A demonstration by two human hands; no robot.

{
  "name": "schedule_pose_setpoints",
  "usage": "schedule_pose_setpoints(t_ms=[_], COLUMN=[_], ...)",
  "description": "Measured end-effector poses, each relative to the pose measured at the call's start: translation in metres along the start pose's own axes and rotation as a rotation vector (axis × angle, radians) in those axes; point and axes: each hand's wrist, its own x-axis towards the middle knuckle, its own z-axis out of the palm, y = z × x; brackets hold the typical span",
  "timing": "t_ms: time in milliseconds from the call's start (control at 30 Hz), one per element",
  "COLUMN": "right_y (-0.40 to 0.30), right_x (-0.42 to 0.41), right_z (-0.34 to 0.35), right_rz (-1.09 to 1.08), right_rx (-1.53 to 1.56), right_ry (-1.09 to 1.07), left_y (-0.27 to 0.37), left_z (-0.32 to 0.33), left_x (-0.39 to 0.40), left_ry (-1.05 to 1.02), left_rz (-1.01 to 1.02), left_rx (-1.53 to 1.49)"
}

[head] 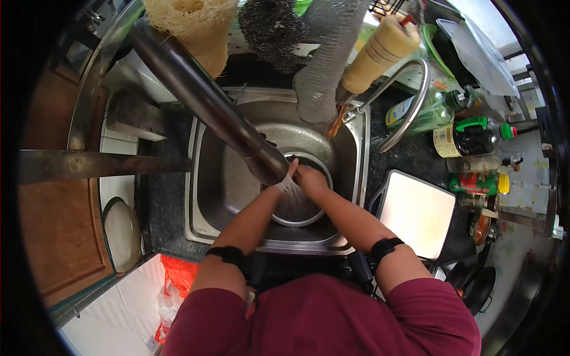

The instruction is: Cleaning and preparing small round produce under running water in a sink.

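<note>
Both my hands are together over a round metal bowl (297,223) in a stainless steel sink (225,178). Water sprays from the end of a thick dark faucet spout (213,107) onto my left hand (289,178) and into the bowl. The spout hides much of that hand; its thumb points up beside the fingers of my right hand. My right hand (311,180) has its fingers curled inward at the bowl's far side. Whether anything lies between the two hands cannot be seen. Something dark shows just beyond the fingertips, too small to name.
Over the sink's back hang a loofah (191,22), a metal scourer (271,31), a grey mesh (323,71) and a wooden-handled brush (378,53). A thin gooseneck tap (421,89) curves at right. Several bottles stand beyond a cutting board (416,213). Metal rail (107,165) at left.
</note>
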Motion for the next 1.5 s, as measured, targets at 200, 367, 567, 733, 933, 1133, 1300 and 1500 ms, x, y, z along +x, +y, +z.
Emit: schedule_pose_setpoints(t_ms=[200, 367, 567, 733, 933, 1133, 1300, 1500], right_y=[-0.013, -0.036, -0.018, -0.03, -0.041, -0.056, -0.05, -0.051], right_x=[-0.016, -0.035, -0.035, -0.038, -0.05, -0.062, -0.067, -0.069], right_z=[-0.051, -0.075, -0.062, -0.064, -0.072, -0.087, -0.104, -0.114], right_rz=[-0.163, 0.321, 0.453, 0.018, -0.056, -0.113, -0.109, -0.203], right_rx=[0.338, 0.951, 1.049, 0.662, 0.504, 0.509, 0.673, 0.601], right_ry=[0.007, -0.124, -0.16, -0.152, -0.275, -0.335, -0.297, -0.312], left_y=[-0.001, 0.019, 0.027, 0.004, 0.009, 0.002, 0.03, 0.035], left_z=[0.004, 0.025, 0.022, 0.001, 0.012, 0.004, 0.015, 0.015], left_x=[-0.029, -0.07, -0.08, -0.078, -0.098, -0.107, -0.127, -0.134], left_ry=[0.009, -0.053, -0.068, 0.14, 0.14, 0.143, -0.045, -0.257], left_rz=[0.236, -0.05, 0.014, -0.014, 0.071, 0.108, 0.029, 0.124], left_rx=[0.171, -0.391, -0.302, -0.079, -0.073, 0.03, -0.128, -0.19])
